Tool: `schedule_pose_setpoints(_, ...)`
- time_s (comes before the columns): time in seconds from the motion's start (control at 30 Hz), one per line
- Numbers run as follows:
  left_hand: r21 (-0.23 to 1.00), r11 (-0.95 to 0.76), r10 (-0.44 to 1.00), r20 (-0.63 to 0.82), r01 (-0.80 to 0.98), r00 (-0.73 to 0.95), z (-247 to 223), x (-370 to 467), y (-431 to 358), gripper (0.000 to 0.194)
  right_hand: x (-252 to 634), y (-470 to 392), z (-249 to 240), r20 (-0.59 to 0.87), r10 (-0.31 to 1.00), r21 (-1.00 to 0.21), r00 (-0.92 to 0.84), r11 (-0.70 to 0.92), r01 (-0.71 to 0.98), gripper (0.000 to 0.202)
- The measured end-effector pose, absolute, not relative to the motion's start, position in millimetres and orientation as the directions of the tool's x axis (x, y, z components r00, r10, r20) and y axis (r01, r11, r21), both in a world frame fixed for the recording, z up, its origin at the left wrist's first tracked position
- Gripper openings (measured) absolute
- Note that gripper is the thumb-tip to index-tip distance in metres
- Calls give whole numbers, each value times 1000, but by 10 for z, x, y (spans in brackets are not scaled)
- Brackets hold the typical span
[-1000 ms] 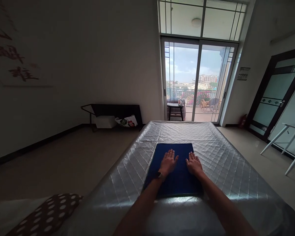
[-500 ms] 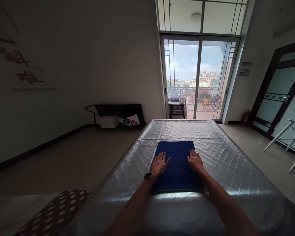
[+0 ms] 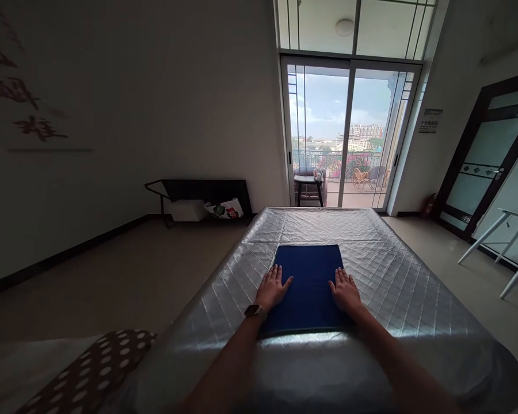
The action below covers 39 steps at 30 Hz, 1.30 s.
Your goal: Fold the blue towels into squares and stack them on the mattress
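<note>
A flat blue rectangle of folded cloth or a mat (image 3: pixel 309 293) lies on the silver quilted cover (image 3: pixel 397 282) in front of me; its exact kind I cannot tell. My left hand (image 3: pixel 273 287) rests flat along its left edge, fingers stretched forward and thumb pointing inward. A watch sits on that wrist. On the opposite edge lies my right hand (image 3: pixel 345 289), palm down with its fingers extended. Neither hand grips anything.
Brown polka-dot fabric (image 3: pixel 95 368) is at the lower left. A dark overturned-looking frame (image 3: pixel 207 190) with a white box (image 3: pixel 187 210) stands by the left wall. Sliding glass doors (image 3: pixel 319 115) rise beyond the cover. A white-legged table (image 3: pixel 511 230) is on the right.
Both hands have moved slightly outward, from on top of the blue piece toward its left and right edges. The blue piece stays flat, and the camera view has shifted a little.
</note>
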<state>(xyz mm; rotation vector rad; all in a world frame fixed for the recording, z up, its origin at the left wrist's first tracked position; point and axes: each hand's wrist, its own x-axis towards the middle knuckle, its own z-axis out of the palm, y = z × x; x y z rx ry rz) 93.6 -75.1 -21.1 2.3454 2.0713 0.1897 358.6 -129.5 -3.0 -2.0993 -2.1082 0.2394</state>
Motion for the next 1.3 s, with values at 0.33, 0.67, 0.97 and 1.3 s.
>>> schedule_pose_setpoints(0.33,107,-474,876,162,874,455,-120,2182,-942,71,3599,-1323,0,-21,999,-212,-25,20,977,62)
schedule_pose_setpoints(0.67,136,-372,928,73,918,365,-120,1736,-1166,78,3585,-1309,-31,11,1000,-234,-7,9,972,63)
schedule_pose_setpoints(0.97,109,-108,994,41,988,104,-282,745,-1493,88,3549,-1366,108,-10,1000,-210,-3,0,978,64)
schedule_pose_setpoints(1.3,86,-118,976,195,989,99,-278,797,-1556,76,3572,-1822,-109,-21,995,-243,-102,93,966,67)
